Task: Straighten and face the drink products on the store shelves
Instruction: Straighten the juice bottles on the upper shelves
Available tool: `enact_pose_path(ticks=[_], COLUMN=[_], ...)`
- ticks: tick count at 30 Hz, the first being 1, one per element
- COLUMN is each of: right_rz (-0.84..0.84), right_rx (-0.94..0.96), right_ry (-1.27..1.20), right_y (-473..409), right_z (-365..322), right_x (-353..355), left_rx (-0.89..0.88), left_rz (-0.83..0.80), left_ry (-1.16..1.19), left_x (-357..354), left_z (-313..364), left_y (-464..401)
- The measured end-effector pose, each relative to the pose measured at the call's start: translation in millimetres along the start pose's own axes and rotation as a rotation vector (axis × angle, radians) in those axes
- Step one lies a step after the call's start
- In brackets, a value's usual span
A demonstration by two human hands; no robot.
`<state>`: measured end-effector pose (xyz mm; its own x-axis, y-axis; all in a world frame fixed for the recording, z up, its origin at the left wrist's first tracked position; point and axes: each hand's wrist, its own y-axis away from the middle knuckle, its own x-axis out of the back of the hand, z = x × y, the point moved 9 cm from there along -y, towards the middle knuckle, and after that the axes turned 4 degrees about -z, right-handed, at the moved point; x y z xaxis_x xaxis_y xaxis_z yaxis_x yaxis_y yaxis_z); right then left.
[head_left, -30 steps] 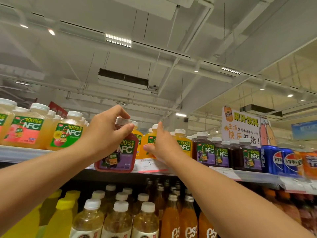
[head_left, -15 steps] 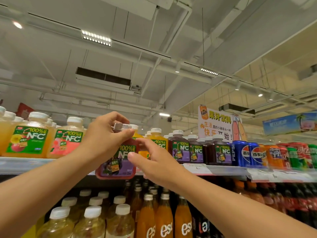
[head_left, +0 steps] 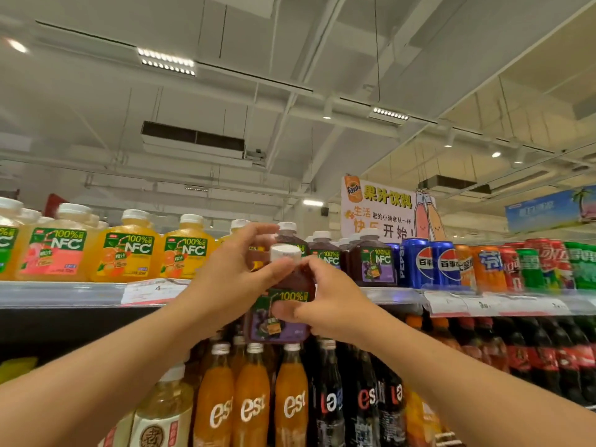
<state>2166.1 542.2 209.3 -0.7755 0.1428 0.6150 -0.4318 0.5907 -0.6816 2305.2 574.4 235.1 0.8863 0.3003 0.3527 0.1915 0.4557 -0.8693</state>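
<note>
Nearest, the left hand curls round the neck of a purple bottle, and the right hand pinches its label; the bottle hangs just in front of the top shelf edge. Below stand orange bottles and dark bottles. On the shelf, yellow juice fills the left end, cans the right. Behind them a sign rises toward the grey ceiling.
</note>
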Motion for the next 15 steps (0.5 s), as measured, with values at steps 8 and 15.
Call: enact_pose_path(ticks=[8, 15], right_rz=[0.124, 0.094], right_rx=[-0.02, -0.093], right_ry=[-0.145, 0.117], right_y=[-23.8, -66.6], right_z=[57.3, 90.4], right_x=[116.2, 122.3], left_rx=[-0.059, 0.0], left_rz=[-0.143, -0.027], left_ry=[-1.149, -1.082], left_x=[-43.8, -37.9], left_z=[-43.9, -41.9], left_y=[28.3, 29.2])
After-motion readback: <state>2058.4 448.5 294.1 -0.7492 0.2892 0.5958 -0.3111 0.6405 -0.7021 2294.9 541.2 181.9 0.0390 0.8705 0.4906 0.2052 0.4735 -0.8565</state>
